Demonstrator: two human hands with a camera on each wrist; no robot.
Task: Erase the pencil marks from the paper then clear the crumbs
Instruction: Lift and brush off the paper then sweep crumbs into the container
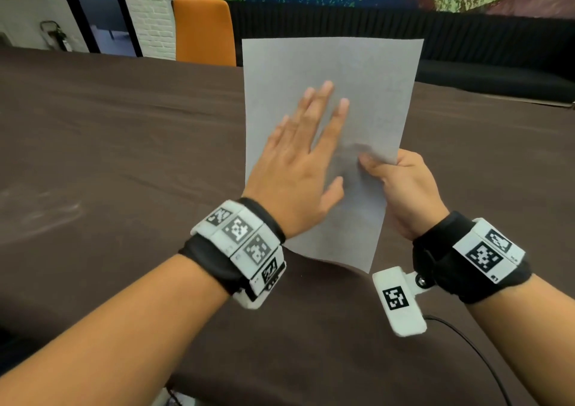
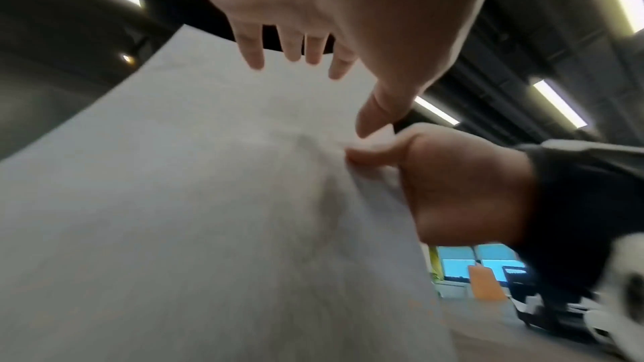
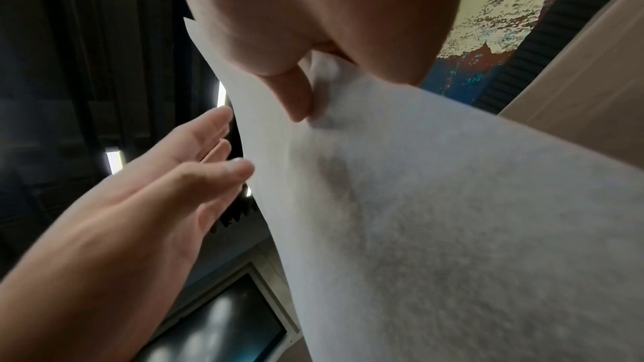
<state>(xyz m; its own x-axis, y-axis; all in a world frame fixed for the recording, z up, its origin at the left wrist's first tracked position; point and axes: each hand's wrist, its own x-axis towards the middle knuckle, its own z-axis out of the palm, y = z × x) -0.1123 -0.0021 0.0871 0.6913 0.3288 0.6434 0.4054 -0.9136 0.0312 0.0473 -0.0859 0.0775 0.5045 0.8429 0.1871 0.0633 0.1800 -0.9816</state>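
Observation:
A white sheet of paper (image 1: 367,72) is held up off the table, tilted toward me. My right hand (image 1: 401,187) pinches its right edge, thumb (image 3: 296,98) on the near face and fingers behind. My left hand (image 1: 298,159) is spread flat with straight fingers over the sheet's left half; the left wrist view shows the fingers (image 2: 254,48) just off or lightly against the paper (image 2: 195,175). Only very faint marks show on the sheet. No eraser or crumbs can be seen.
A wide table under a dark brown cloth (image 1: 109,144) lies below the paper. An orange chair (image 1: 203,29) stands at its far side, a black couch (image 1: 497,72) beyond. A black cable (image 1: 473,346) trails from my right wrist.

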